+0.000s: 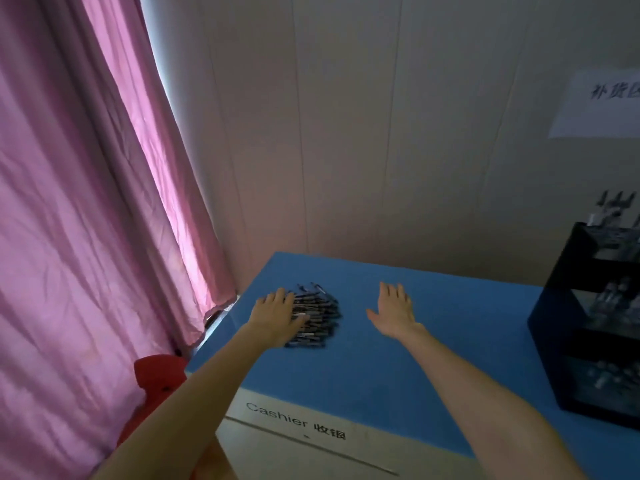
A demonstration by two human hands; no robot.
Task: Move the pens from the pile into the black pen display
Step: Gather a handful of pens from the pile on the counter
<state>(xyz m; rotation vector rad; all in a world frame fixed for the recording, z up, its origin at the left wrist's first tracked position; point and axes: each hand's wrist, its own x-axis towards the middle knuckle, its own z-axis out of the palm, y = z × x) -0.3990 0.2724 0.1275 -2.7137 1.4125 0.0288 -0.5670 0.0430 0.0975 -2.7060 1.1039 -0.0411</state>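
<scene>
Pile [317,315] mostly left; display [595,327] far right part-filled. Left hand [277,315] flat on pile, right hand [394,311] open, empty.

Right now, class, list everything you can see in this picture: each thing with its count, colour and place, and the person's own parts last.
pens: one pile, too many to count, dark, on the table's left part
table top: one, blue, centre
black pen display: one, black, tiered, right edge of the table, some pens already in it
label: one, white, reads "Cashier", on the table's front edge
curtain: one, pink, left
paper sign: one, white, on the wall upper right
red object: one, below the table's left corner, unclear what
left hand: flat on the pile's left side
right hand: open, fingers spread, above bare table, right of the pile
</scene>
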